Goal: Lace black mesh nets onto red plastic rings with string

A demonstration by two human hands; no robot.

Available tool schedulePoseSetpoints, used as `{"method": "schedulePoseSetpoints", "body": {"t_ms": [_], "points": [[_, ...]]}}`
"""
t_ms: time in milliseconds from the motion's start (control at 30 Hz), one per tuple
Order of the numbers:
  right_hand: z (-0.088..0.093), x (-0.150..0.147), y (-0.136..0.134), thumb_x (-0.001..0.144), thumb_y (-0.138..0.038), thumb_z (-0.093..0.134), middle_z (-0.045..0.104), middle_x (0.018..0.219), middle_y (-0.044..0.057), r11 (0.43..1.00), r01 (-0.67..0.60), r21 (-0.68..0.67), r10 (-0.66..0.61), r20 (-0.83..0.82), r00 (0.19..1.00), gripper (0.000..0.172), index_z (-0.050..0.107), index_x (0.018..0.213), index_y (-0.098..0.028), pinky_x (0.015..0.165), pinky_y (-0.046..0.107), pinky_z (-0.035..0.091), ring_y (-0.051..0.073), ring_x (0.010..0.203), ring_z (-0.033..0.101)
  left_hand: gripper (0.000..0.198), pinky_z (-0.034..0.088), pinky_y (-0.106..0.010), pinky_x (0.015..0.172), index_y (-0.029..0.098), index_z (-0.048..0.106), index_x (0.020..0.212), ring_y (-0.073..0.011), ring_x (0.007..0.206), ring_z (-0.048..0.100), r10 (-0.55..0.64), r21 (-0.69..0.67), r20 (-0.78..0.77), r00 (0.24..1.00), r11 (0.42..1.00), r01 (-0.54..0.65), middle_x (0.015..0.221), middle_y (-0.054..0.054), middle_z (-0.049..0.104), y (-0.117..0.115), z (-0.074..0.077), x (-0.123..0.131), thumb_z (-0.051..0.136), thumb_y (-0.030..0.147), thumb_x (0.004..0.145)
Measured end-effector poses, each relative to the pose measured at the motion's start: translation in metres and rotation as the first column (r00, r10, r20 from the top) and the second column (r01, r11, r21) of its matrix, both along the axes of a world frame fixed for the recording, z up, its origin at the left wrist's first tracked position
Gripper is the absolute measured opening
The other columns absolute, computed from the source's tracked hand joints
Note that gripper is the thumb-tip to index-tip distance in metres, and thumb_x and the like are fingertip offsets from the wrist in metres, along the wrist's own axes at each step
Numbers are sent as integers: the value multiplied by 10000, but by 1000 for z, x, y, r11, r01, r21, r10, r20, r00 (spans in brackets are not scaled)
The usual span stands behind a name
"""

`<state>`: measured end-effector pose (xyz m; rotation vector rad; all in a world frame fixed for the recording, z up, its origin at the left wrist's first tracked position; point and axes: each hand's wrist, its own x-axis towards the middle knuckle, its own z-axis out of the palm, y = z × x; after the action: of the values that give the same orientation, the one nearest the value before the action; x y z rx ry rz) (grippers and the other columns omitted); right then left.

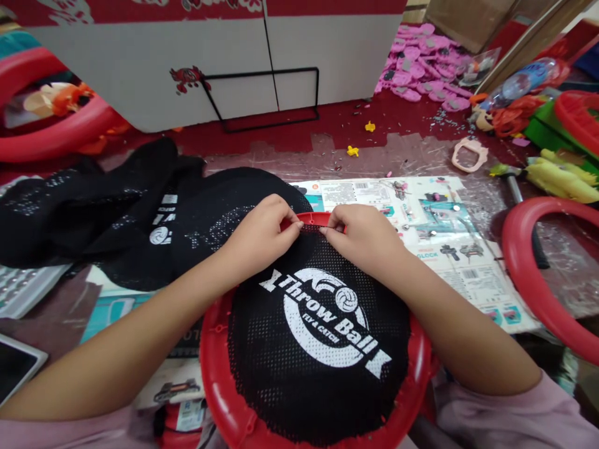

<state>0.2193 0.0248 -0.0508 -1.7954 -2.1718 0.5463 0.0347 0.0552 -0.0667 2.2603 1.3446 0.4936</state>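
Observation:
A round black mesh (290,380) printed "Throw Ball" in white lies across a red plastic ring (216,368) in front of me. Its edge follows most of the ring's inner rim. At the far side, my left hand (264,234) pinches the mesh's edge between thumb and fingertips. Just to the right, my right hand (369,240) pinches the same edge. A short stretch of mesh edge shows between the two hands, with the red rim behind it. More black mesh pieces (135,218) lie loosely heaped beyond my left arm.
Printed card sheets (449,218) cover the table's middle. Another red ring (519,249) and a hammer (513,187) lie at the right. Pink plastic parts (416,62) are piled at the back. A black wire frame (262,75) stands before a white-and-red box (140,56).

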Motion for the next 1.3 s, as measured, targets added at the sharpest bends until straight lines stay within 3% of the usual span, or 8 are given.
{"method": "schedulePoseSetpoints", "body": {"t_ms": [233,367,533,633,800,933,1300], "points": [[-5,-1,0,826,-251,563,643,716,27,999,-19,47,19,10,1000,146,626,725,-167,568,260,284,141,647,508,126,427,-325,741,153,571,692,-181,807,539,15,-6,41,999,1000,-15,802,-29,554,3,-3,-3,533,214,795],[-4,-1,3,809,-240,570,650,713,30,1000,-8,17,8,34,999,137,645,719,-170,562,263,280,144,648,510,102,434,-328,741,151,605,703,-182,796,551,40,-77,65,997,996,-35,805,-28,569,3,-4,-4,557,219,760],[1,4,5,786,-228,594,648,667,18,998,7,-58,-11,-71,997,132,674,697,-173,565,257,306,129,614,516,114,449,-345,819,155,643,751,-196,878,556,45,-38,91,995,998,-42,871,-43,573,1,-5,-4,562,234,766],[3,10,7,784,-227,590,640,648,14,995,2,-98,-16,-147,989,148,669,676,-163,563,253,322,124,602,523,149,457,-356,869,149,635,871,-201,937,557,14,2,105,994,1000,-14,944,-57,584,-1,-6,-4,543,245,804],[0,16,12,817,-231,548,615,630,1,986,-8,-167,-30,-222,975,170,656,711,-153,568,246,332,111,579,507,404,426,-414,984,165,531,1217,-227,1061,539,-122,19,75,990,993,120,1122,-78,554,-3,-6,-4,556,326,847],[-1,14,14,818,-224,546,609,634,4,989,13,-148,-40,-178,983,161,648,716,-153,574,247,326,114,590,500,431,410,-461,1013,220,555,1256,-254,1111,493,-213,0,-26,977,977,213,1163,-89,466,-3,-6,-5,566,379,856],[-7,7,16,854,-207,498,642,735,49,999,-41,-14,41,-4,999,188,644,753,-147,602,264,316,148,673,519,314,413,-451,1025,239,632,1163,-247,1115,470,-275,97,-30,961,956,277,1168,-82,390,-3,-10,-7,575,294,858]]}}
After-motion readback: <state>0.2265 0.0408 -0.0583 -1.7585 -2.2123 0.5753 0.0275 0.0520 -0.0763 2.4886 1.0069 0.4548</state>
